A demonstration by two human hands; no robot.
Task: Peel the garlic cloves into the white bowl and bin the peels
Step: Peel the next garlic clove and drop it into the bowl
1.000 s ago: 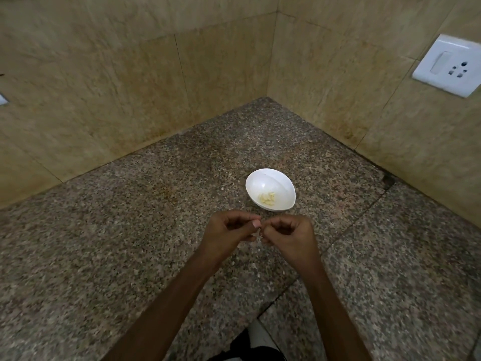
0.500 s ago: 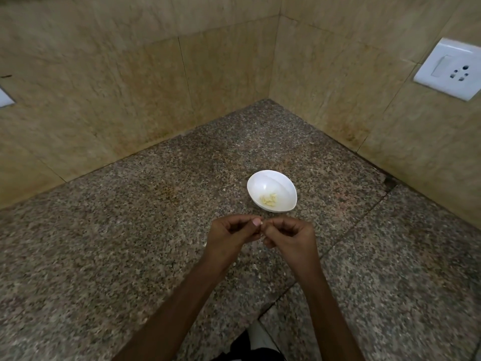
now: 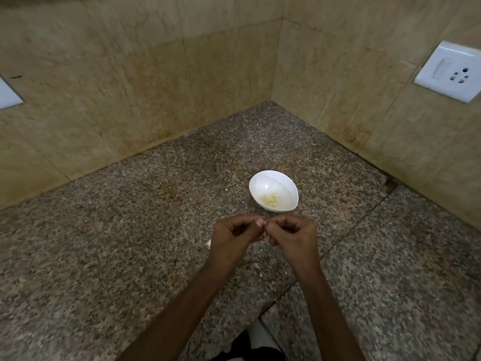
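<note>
Head view: left hand (image 3: 233, 238) and right hand (image 3: 295, 237) are curled with fingertips pinched together on a garlic clove, judged since it is hidden. They are held just near of the white bowl (image 3: 283, 182), so it can be dropped beside the peeled cloves (image 3: 270, 199). A peel scrap (image 3: 208, 244) is left on the counter (image 3: 125, 243).

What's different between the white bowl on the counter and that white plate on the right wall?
The white bowl is rounded; the wall plate is rectangular. The bowl sits on the granite counter, while the plate is fixed flat to the tiled wall. The bowl holds pale peeled garlic cloves; the plate carries a switch and socket holes. Both are plain white.
</note>
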